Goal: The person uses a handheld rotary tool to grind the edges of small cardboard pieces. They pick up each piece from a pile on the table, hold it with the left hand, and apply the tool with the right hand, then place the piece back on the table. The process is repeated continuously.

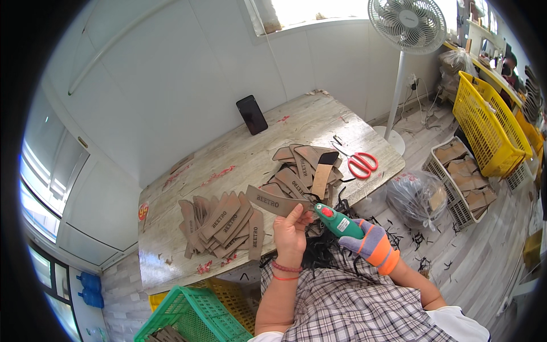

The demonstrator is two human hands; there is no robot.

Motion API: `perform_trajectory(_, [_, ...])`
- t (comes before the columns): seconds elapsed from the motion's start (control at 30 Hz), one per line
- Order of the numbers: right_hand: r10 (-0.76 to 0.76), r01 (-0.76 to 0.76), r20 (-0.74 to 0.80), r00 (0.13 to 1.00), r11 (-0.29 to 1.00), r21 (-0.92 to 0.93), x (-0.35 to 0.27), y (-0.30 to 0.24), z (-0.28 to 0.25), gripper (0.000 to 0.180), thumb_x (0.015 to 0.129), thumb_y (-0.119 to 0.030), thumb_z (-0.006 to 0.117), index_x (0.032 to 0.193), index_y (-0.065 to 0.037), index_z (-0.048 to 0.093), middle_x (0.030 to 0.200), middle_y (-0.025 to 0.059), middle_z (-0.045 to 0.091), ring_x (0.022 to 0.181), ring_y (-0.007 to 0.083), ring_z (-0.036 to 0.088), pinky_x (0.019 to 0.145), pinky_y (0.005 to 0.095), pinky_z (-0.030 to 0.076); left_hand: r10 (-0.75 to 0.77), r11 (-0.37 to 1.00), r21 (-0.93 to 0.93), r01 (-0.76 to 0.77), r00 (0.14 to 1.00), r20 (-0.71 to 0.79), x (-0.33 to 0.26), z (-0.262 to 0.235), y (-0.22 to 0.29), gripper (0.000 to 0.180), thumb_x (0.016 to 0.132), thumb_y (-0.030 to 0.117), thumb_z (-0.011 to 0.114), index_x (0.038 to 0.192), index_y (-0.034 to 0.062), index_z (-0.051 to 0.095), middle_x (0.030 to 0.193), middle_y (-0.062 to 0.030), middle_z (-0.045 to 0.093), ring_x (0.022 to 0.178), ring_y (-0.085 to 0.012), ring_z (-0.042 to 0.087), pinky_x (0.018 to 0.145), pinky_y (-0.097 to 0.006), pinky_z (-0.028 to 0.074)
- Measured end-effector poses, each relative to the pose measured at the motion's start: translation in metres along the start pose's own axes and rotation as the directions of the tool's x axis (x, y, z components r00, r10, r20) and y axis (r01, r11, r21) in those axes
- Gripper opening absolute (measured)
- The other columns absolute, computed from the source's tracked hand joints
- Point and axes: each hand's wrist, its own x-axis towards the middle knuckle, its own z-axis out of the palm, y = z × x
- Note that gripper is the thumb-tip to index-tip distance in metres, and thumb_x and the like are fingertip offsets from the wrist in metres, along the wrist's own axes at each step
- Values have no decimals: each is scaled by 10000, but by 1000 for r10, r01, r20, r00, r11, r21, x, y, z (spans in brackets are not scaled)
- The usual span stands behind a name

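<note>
My left hand (292,229), bare with red bracelets at the wrist, pinches a flat grey-brown fabric piece (272,200) with dark lettering near its right end. In an orange and purple glove, my right hand (373,246) grips a green handheld electric cutter (339,222) with a red switch. The cutter's head meets or nearly meets the right end of the piece; the exact contact is too small to make out. A pile of similar pieces (222,222) lies left of my left hand. Beyond the held piece is another heap of pieces (299,171), one turned tan side up.
Red-handled scissors (363,165) lie near the table's (165,251) right edge, and a black phone (252,115) leans on the wall. Black trimmings (319,253) cover my checked apron. A green crate (191,313), a plastic bag (419,196), a fan (397,85) and yellow baskets (484,122) surround the table.
</note>
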Motion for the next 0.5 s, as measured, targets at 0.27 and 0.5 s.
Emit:
perform_trajectory(0.27, [-97, 97, -21, 995, 995, 4, 0, 7, -4, 532, 752, -284, 799, 1146, 2, 584, 756, 6, 639, 582, 44, 550, 524, 201, 451, 94, 956, 272, -107, 994, 58, 2, -3, 5, 88, 872, 55, 629, 910, -21, 655, 828, -93, 694, 664, -160, 642, 594, -276, 510])
perform_trajectory(0.5, [-55, 63, 49, 997, 985, -161, -2, -2, -7, 564, 745, -276, 808, 1176, 6, 577, 769, 15, 652, 607, 46, 560, 557, 209, 467, 121, 890, 432, -145, 989, 83, 1, -4, 11, 78, 862, 58, 641, 865, -14, 673, 793, -77, 689, 645, -141, 622, 585, -269, 504])
